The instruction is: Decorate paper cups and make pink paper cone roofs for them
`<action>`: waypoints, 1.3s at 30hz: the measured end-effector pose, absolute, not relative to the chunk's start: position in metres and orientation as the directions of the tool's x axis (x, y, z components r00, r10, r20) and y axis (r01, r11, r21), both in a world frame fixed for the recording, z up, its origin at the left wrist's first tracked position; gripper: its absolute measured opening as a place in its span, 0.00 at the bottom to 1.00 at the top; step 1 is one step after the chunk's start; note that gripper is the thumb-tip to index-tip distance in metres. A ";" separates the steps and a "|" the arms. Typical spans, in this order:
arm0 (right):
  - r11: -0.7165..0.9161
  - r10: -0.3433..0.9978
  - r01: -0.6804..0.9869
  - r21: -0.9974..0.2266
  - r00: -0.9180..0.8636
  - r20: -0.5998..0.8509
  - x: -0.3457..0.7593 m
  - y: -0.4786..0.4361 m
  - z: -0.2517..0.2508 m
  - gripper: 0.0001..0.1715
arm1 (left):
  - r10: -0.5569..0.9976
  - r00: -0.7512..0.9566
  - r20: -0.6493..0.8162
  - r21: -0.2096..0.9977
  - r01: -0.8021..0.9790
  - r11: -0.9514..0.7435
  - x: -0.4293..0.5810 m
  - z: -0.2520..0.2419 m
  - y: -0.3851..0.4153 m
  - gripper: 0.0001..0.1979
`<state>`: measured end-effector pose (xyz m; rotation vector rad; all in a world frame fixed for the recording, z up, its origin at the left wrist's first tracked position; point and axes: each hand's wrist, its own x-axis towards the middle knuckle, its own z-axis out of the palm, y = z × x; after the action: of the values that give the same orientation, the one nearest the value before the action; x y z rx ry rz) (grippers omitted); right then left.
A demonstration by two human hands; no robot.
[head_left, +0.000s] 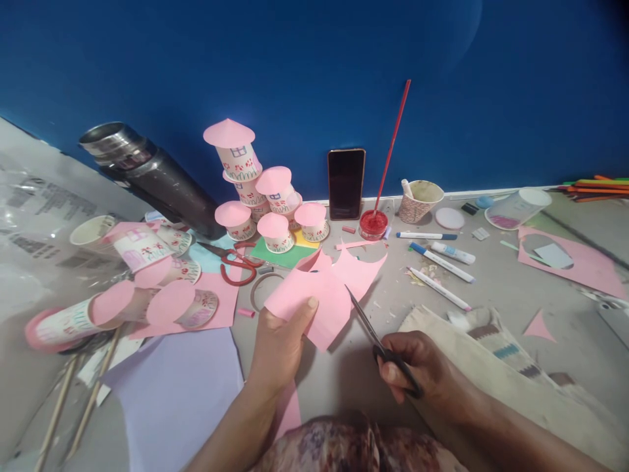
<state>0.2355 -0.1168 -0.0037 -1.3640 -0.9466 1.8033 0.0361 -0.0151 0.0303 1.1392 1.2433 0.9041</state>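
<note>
My left hand (pixel 285 337) pinches a piece of pink paper (pixel 314 288), thumb on top, above the grey table. The paper has curved cut edges and a pointed lobe at its right. Wrapped round the handles of black-handled scissors (pixel 366 316), my right hand (pixel 417 360) is closed at the paper's right side. The blade tips meet the paper near its middle; the blades look nearly closed. Behind the paper stand several decorated paper cups (pixel 237 160) with pink cone roofs, some stacked. More roofed cups (pixel 184 308) lie on their sides at the left.
A black flask (pixel 162 177) leans at the back left, near red-handled scissors (pixel 238 267). A phone (pixel 346 183) and a red dish (pixel 373 224) with a tall stick stand by the blue wall. Markers (pixel 442 262), a cloth (pixel 457 347) and pink scraps (pixel 540 326) lie right; purple paper (pixel 177 387) lies left.
</note>
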 end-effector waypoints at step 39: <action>-0.502 0.846 -0.077 -0.861 -0.249 -0.471 0.239 -0.119 -0.009 0.36 | 0.941 0.255 -0.221 0.975 0.093 0.204 0.024 0.040 -0.008 0.10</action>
<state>0.2386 -0.1190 -0.0092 -1.3478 -0.9748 1.8212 0.0241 -0.0079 0.0400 1.2096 1.1511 0.8251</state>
